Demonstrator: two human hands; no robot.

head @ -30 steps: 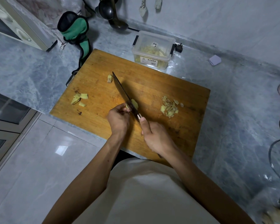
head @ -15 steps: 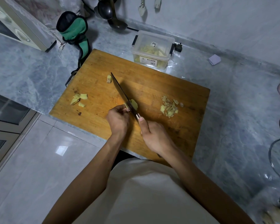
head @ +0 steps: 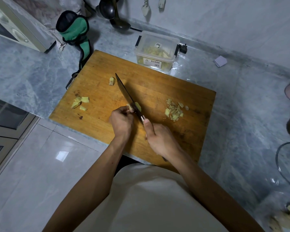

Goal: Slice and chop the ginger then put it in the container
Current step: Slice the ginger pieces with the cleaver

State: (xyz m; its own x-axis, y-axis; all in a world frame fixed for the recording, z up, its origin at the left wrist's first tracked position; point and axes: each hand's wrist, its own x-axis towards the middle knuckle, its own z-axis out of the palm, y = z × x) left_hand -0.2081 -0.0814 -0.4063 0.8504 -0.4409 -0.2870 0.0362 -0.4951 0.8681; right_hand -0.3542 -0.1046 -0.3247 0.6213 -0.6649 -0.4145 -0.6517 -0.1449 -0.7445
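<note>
On the board (head: 157,91), near its front edge, the left hand (head: 121,121) pinches a ginger piece (head: 137,106) against the knife (head: 126,92); the right hand (head: 159,139) grips the handle. Behind the board sits the container (head: 156,50).

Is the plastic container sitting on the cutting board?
No: the container stands on the grey counter just past the far edge of the cutting board, not on it.

Pale yellow ginger chunk (head: 137,106) under my dark-bladed knife (head: 126,92).
Chopped ginger pile (head: 174,110) lies right; clear plastic container (head: 156,51) behind, part-filled.
</note>
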